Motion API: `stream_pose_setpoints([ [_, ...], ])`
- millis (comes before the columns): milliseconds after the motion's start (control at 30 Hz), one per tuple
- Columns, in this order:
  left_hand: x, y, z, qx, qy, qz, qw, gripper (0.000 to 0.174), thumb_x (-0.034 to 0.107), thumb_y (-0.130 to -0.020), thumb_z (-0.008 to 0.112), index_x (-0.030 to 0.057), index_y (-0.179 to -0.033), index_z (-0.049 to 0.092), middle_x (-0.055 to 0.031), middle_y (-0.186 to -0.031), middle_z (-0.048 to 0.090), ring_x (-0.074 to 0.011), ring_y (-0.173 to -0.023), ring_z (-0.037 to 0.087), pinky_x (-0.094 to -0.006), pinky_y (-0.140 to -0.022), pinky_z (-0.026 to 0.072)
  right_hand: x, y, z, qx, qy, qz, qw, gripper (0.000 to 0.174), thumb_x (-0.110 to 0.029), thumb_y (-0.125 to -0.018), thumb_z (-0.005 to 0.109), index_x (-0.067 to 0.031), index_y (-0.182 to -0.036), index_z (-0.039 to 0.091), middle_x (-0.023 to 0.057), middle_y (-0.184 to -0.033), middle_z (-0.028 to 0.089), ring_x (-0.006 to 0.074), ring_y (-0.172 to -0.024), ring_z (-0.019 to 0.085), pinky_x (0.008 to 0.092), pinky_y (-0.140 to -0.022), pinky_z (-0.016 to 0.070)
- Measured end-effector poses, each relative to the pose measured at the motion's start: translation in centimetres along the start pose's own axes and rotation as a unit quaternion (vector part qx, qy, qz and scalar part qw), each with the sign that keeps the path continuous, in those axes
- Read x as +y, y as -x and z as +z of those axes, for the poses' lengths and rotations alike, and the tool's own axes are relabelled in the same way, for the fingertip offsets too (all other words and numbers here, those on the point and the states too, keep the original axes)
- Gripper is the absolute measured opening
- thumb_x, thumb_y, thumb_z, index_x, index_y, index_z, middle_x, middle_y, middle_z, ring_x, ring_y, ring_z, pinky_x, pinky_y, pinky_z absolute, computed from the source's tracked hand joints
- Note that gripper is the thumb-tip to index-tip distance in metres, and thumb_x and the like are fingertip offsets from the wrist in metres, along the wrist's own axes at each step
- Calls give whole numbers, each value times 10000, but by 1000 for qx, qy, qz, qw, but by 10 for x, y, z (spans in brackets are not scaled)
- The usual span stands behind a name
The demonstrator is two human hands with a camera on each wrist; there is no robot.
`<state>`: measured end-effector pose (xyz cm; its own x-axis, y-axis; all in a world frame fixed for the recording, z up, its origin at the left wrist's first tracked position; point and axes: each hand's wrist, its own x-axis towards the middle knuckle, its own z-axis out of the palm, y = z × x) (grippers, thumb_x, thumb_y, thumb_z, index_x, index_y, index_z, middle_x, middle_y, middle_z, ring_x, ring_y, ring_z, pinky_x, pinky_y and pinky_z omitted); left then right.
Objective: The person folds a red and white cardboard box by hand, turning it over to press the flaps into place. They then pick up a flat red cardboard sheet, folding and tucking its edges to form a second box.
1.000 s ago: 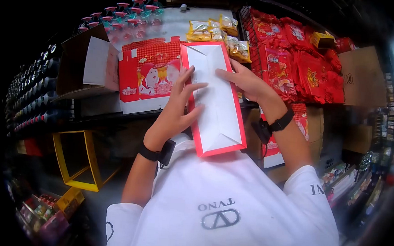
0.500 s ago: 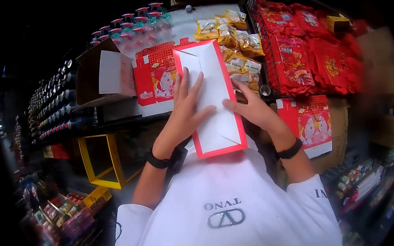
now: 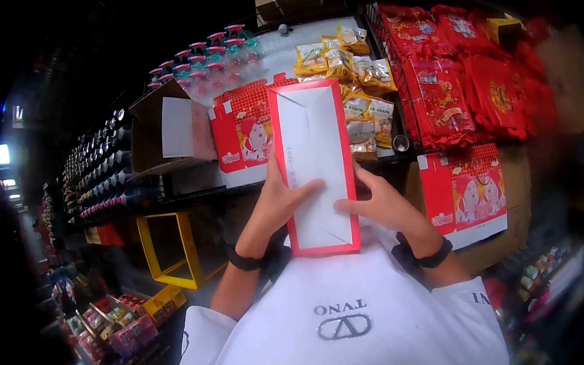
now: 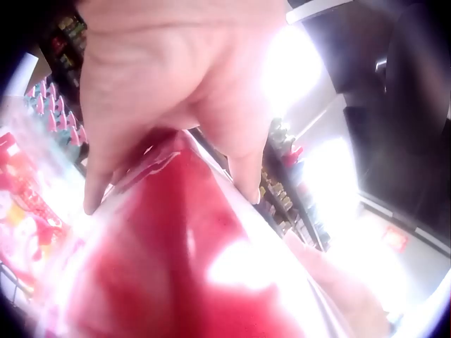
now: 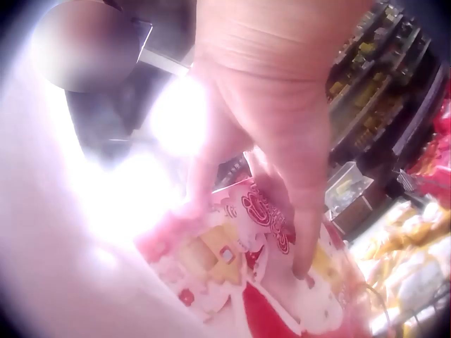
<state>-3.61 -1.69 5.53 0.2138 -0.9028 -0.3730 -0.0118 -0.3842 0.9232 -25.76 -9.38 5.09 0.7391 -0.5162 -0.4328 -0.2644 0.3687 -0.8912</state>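
A red paperboard gift box (image 3: 316,140) lies before the person's chest, its white panel with a red border facing up and a line of small print on it. The left hand (image 3: 278,205) grips its left edge, thumb over the white panel and fingers hidden down the side. At the right edge near the close end, the right hand (image 3: 386,203) holds it too, thumb tip on the panel. In the left wrist view, thumb and fingers straddle a red side (image 4: 187,239) of the box. A printed side (image 5: 268,274) shows under the right hand in the right wrist view.
Flat red printed cartons (image 3: 251,136) lie behind the box, beside an open brown carton (image 3: 158,131). Yellow-and-white packets (image 3: 362,70), spray bottles (image 3: 213,54) and red bags (image 3: 444,91) stand further back. Another red printed carton (image 3: 469,190) is at right, a yellow frame (image 3: 194,250) at lower left.
The left hand has gone from spread fingers on the white panel to gripping the left edge. The right hand has slid toward the box's near end. The head view has shifted.
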Motion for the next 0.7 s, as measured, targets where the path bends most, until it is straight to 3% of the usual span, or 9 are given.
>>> stream_pose_setpoints([
  [67,18,9,-2,7,4,54,999,1076,135,-824,875,22,-1601,140,-236,-1422,524,-283,-1246,615,-397,-986,582,-10,6,-1,6,11,-41,999,956,-131,-884,811,-12,-1636,233,172,-1477,542,210,-1317,553,349,-1139,425],
  [200,60,25,-19,40,-95,217,971,1184,27,-739,900,107,-1634,128,-212,-1572,368,-339,-1400,489,-447,-1072,523,-50,20,0,43,38,-151,987,892,-49,-869,808,-1,-1608,311,163,-1551,486,234,-1374,525,378,-1175,395],
  [233,62,24,-26,83,-172,295,936,1178,65,-733,918,100,-1625,149,-190,-1564,384,-324,-1373,515,-440,-1051,533,-60,22,0,52,44,-171,983,872,-27,-867,805,3,-1599,332,158,-1571,469,241,-1393,513,387,-1187,384],
  [300,58,19,-40,165,-317,436,826,1170,141,-720,953,87,-1606,192,-147,-1549,416,-293,-1318,568,-426,-1009,552,-55,15,-7,24,39,-266,963,873,-102,-881,812,0,-1602,329,171,-1630,400,219,-1504,370,379,-1224,302],
  [333,47,19,-44,193,-329,439,814,1124,128,-733,941,88,-1590,214,-171,-1552,410,-319,-1349,533,-452,-1051,509,-41,4,-10,-19,-73,-293,953,845,-131,-891,809,-8,-1592,354,152,-1609,428,214,-1485,397,387,-1210,330],
  [467,9,6,-55,206,-296,486,796,935,113,-771,902,113,-1490,305,-276,-1551,363,-442,-1458,399,-538,-1174,379,-21,-18,-10,-97,-292,-225,925,771,-276,-937,773,-38,-1564,392,98,-1532,500,201,-1399,490,404,-1142,423],
  [500,-6,-6,-57,225,-278,528,771,926,156,-788,894,111,-1498,301,-265,-1537,370,-445,-1437,415,-527,-1177,374,-21,-22,-10,-100,-305,-191,928,763,-315,-948,761,-45,-1560,393,89,-1517,511,198,-1378,508,404,-1123,443],
  [600,-18,-4,-49,278,-335,497,751,811,177,-854,836,102,-1492,340,-243,-1524,375,-423,-1422,418,-528,-1198,348,-7,-37,-5,-102,-281,-132,945,789,-493,-963,712,-72,-1549,394,80,-1471,538,196,-1326,551,429,-1079,486],
  [700,-15,3,-45,270,-340,510,742,728,207,-906,788,103,-1490,366,-222,-1506,399,-389,-1420,416,-550,-1198,352,-1,-45,-2,-106,-381,-115,911,800,-531,-943,706,-80,-1534,411,74,-1440,557,189,-1313,561,430,-1068,504],
])
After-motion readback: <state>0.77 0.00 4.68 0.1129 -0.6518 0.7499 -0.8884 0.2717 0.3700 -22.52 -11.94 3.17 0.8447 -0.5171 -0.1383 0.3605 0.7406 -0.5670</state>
